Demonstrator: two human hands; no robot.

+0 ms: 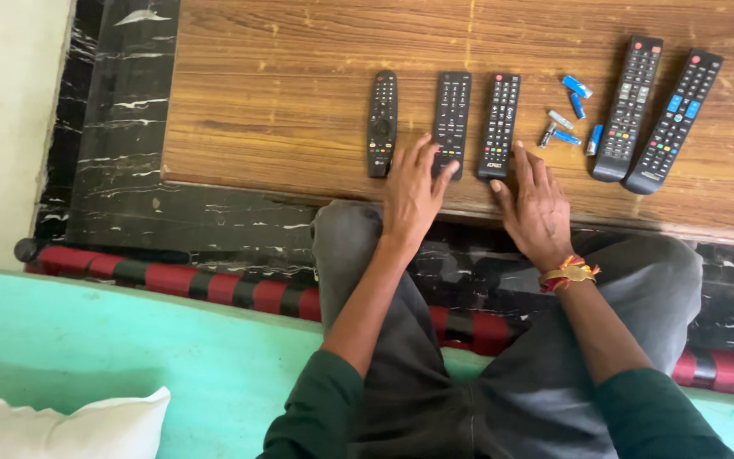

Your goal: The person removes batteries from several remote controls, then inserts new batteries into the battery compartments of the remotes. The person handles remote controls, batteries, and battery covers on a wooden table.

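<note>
Five black remote controls lie on a wooden table. My left hand is spread open at the table's near edge, its fingertips touching the bottom of the second remote. A slimmer remote lies just left of it. My right hand rests flat and open beside the lower end of the third remote. It wears a red and gold wristband. Several small blue and silver batteries are scattered to the right of that remote. Two longer remotes lie tilted at the far right.
Dark marble flooring borders the table. I sit on a mint green cushion with a red and black striped edge. A white pillow is at the lower left. My grey-trousered knees reach the table edge.
</note>
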